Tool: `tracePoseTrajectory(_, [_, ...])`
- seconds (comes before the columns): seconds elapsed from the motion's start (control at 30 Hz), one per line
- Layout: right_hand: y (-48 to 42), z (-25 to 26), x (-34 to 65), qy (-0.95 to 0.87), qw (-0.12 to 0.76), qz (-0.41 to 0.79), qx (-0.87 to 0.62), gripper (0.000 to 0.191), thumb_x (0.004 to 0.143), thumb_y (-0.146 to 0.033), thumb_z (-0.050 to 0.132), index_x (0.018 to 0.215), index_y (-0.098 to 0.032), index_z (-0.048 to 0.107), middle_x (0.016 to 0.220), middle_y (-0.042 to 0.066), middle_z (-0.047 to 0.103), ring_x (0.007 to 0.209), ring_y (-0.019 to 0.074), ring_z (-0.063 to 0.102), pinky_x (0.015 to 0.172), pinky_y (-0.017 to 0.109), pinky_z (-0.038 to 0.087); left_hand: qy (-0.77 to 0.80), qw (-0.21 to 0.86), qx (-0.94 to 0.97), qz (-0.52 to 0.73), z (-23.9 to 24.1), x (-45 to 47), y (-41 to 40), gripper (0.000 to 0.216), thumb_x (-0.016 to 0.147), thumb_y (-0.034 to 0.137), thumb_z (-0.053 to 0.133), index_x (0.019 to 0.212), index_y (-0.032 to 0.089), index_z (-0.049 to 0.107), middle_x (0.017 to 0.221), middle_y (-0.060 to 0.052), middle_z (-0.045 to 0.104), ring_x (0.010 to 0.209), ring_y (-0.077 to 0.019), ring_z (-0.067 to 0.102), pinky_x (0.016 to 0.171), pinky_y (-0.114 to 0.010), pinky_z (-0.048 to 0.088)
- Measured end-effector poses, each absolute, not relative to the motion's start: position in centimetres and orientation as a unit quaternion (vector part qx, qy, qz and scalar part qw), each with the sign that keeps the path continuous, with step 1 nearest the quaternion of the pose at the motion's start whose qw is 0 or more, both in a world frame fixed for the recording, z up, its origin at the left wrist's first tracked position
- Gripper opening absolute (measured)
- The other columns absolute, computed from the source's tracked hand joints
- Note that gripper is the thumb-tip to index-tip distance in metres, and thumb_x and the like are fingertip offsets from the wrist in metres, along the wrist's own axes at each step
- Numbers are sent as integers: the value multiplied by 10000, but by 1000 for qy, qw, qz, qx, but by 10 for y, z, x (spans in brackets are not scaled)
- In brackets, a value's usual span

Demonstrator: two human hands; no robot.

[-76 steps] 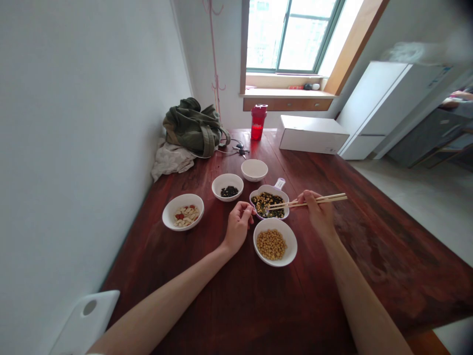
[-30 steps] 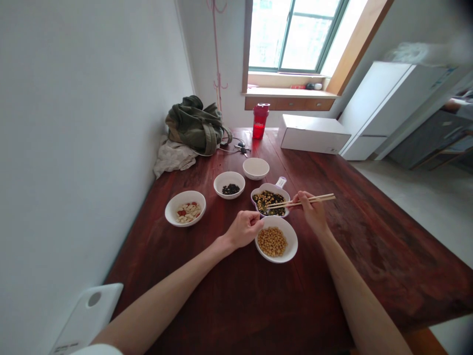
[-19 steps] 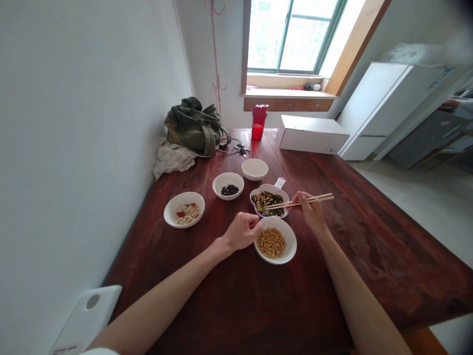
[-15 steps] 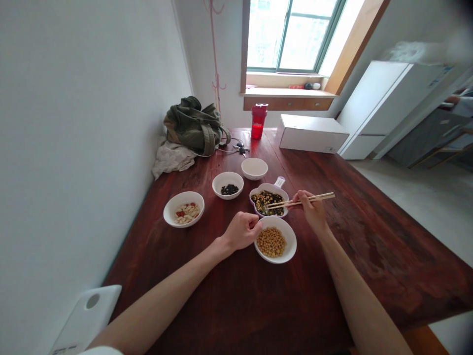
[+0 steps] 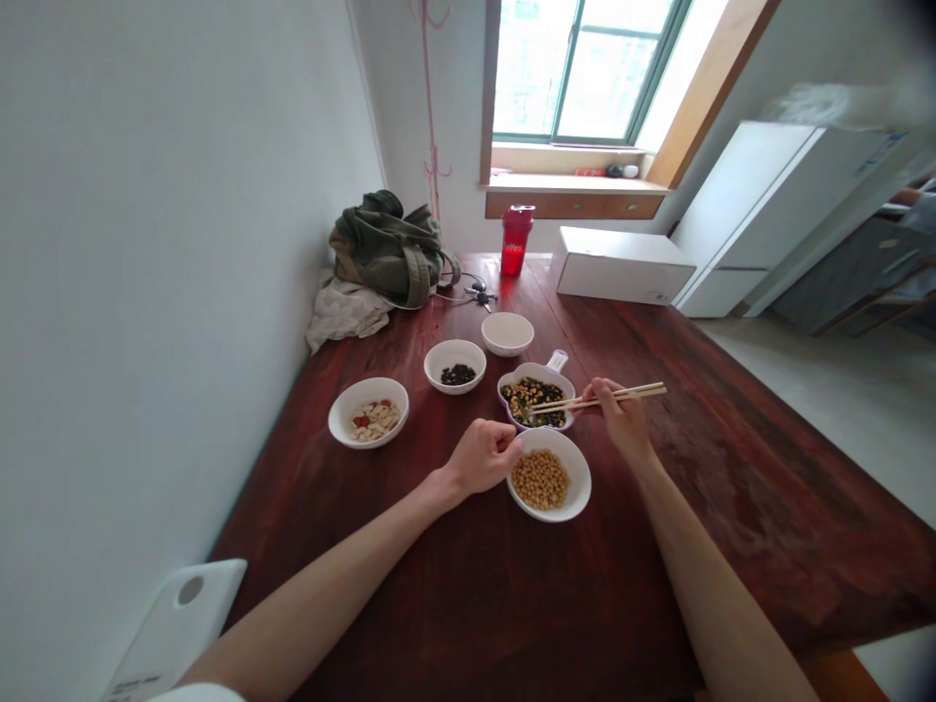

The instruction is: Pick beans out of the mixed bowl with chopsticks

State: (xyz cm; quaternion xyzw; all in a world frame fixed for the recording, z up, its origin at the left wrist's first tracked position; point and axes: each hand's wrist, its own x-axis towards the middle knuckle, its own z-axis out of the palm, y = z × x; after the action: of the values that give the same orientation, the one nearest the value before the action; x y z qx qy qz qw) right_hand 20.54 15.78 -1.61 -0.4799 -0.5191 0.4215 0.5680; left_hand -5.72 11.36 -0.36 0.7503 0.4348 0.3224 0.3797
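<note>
My right hand (image 5: 618, 414) is closed around a pair of wooden chopsticks (image 5: 643, 391). Their tips reach into a purple-rimmed dish with a short handle (image 5: 557, 362), among mixed dark and yellow beans (image 5: 532, 395). Closed at the left rim of a white bowl (image 5: 580, 487) is my left hand (image 5: 484, 455), its thumb against the edge. That bowl holds yellow soybeans (image 5: 541, 480) and stands just in front of the dish. To the left, one white bowl (image 5: 431, 375) holds black beans (image 5: 458, 374), and another (image 5: 340, 421) holds pale and reddish nuts (image 5: 375, 420).
A white bowl (image 5: 507, 334) with nothing visible inside stands behind the dish. Farther back are a green bag (image 5: 387, 249), keys (image 5: 481, 293), a red shaker bottle (image 5: 516, 242) and a white box (image 5: 621, 268). A wall borders the table (image 5: 453, 604) on the left.
The whole view has shifted slightly, so everything sits a little farther right. Both hands, the chopsticks and the bowls keep nearly the same positions relative to one another.
</note>
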Motion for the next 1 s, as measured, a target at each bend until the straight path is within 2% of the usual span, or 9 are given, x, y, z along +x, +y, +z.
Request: tracePoseTrajectory(1.0, [161, -20, 207, -508, 573, 433, -475, 438, 899, -631, 694, 729, -227, 701, 709, 38, 744, 628, 225, 745, 593, 350, 655, 435, 383, 748, 325, -3, -57, 113, 437, 890, 310, 527, 548, 183, 285, 537, 56, 261, 538, -70, 253, 535, -263, 161])
